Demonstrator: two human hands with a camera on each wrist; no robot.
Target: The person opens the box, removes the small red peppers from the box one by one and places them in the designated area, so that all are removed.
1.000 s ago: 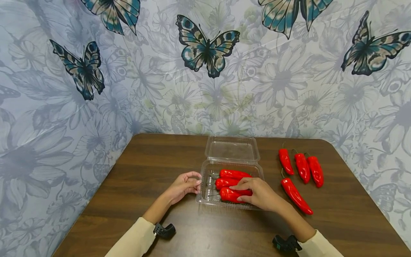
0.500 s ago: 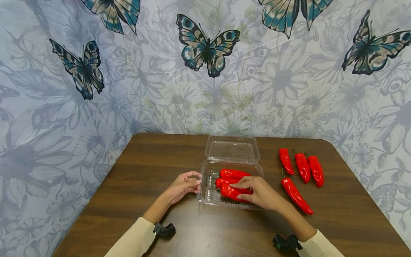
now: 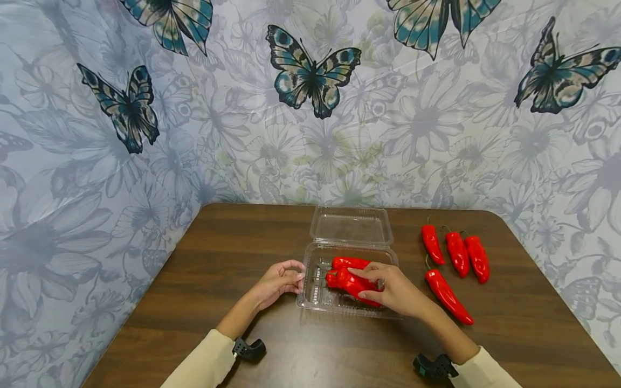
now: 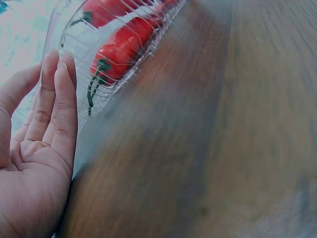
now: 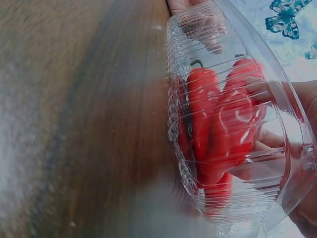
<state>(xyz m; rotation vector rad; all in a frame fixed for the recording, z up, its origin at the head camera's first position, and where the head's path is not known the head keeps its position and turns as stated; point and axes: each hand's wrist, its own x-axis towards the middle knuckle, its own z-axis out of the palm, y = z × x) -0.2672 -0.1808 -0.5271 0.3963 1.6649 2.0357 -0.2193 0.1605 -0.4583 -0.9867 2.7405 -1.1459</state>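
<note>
A clear plastic clamshell container [image 3: 335, 309] sits on the table with its lid tipped back. My right hand [image 3: 399, 293] reaches in over the right side and grips a red chili pepper [image 3: 350, 281] between thumb and fingers, its stem end angled over a second chili pepper [image 3: 332, 279]. Behind them lies a third chili pepper [image 3: 350, 262], partly hidden by the hand. In the right wrist view the gripped pepper [image 5: 235, 119] shows through the ridged wall. At the container's left side is my left hand [image 3: 276, 283]; its fingers [image 4: 64, 109] are straight and lie against the wall.
Right of the container, several more red chili peppers [image 3: 448, 296] lie on the brown wooden table [image 3: 233, 237]. The open lid [image 3: 351, 225] extends toward the back edge. A butterfly-printed backdrop [image 3: 310, 151] hangs behind the table.
The gripped pepper has moved back from the container's front side, its stem end swinging over the middle pepper. The right hand has shifted slightly with it; the left hand stays in place.
</note>
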